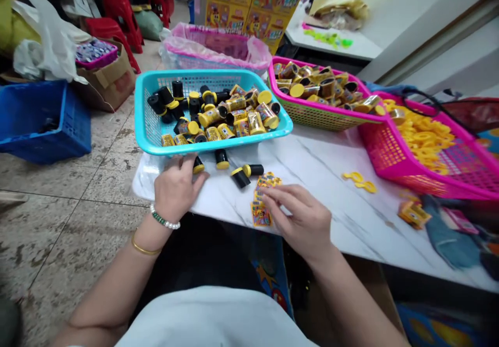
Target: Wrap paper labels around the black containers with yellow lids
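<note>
My left hand rests at the table's front left, thumb and forefinger closed around a small black tube with a yellow cap, partly hidden by the fingers. Beside it lie more such tubes: one black tube stands close to the basket rim, and two others lie on their sides. At the table edge my right hand pinches at a spread of small yellow printed labels. Just beyond both hands, a turquoise basket holds plain black tubes on its left and label-wrapped ones on its right.
A pink-rimmed basket of wrapped tubes stands behind right. Next to it, another pink basket holds yellow plastic pieces. Two yellow pieces lie on the marbled table. A blue crate sits on the floor at left.
</note>
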A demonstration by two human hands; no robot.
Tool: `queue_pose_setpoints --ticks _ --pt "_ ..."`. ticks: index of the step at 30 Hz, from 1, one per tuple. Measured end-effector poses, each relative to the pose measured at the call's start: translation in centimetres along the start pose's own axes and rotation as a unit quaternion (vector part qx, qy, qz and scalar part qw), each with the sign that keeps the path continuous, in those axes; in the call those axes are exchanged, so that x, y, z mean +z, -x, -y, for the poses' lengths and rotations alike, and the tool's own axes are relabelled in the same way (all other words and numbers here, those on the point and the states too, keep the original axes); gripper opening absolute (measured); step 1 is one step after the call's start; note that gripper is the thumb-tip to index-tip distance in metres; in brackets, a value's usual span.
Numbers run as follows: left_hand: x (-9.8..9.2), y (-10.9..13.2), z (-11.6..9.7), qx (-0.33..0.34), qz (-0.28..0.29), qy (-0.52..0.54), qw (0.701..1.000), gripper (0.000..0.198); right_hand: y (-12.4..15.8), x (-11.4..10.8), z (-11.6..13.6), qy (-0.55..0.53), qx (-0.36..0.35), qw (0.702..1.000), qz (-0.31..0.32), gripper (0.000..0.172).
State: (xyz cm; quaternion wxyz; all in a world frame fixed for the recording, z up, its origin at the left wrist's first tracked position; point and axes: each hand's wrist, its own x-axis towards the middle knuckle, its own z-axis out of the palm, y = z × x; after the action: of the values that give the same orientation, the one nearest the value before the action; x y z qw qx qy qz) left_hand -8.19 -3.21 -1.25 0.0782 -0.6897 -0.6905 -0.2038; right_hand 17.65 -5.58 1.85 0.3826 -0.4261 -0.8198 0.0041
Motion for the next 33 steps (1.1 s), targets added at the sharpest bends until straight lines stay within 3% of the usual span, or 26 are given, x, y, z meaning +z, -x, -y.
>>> queue_pose_setpoints --ticks 4,7,9,15,18,20,24,28,33 --pt "0.0 -0.4 0.6 0.045 -0.029 0.049 0.997 0.042 4.2 0.6 -0.1 -0.03 0.096 0.994 0.032 0.009" --pt "-0.2 -0.5 0.4 0.064 -0.057 0.12 0.989 0.033 4.7 1.1 -0.1 -0.048 0.124 0.991 0.036 0.01" --pt "-0.1 -0.7 0.2 0.062 -0.043 0.139 0.987 0.034 4.5 1.3 -0.1 -0.049 0.126 0.99 0.03 0.011" --pt "-0.1 -1.2 -0.2 0.122 0.064 0.087 0.987 0.058 4.9 2.1 -0.5 -0.038 0.105 0.994 0.003 0.008" --pt "-0.5 -0.8 -0.5 0.131 0.025 0.089 0.987 0.084 5.3 2.3 -0.6 -0.019 0.101 0.995 -0.006 0.009" --pt "-0.8 -0.4 -0.8 0.143 -0.024 0.116 0.983 0.087 5.3 2.2 -0.6 -0.029 0.107 0.994 -0.008 0.006" --pt "-0.7 0.0 -1.4 0.213 -0.027 0.126 0.968 0.05 5.0 1.8 -0.7 -0.072 0.125 0.989 0.015 0.006" --pt "-0.3 0.5 -1.8 0.222 -0.019 0.154 0.963 0.025 4.8 1.8 -0.5 -0.082 0.144 0.986 0.017 0.012" --pt "-0.7 2.0 -2.2 0.142 -0.054 0.293 0.944 0.023 5.0 1.7 -0.3 -0.136 0.201 0.965 -0.1 0.009"
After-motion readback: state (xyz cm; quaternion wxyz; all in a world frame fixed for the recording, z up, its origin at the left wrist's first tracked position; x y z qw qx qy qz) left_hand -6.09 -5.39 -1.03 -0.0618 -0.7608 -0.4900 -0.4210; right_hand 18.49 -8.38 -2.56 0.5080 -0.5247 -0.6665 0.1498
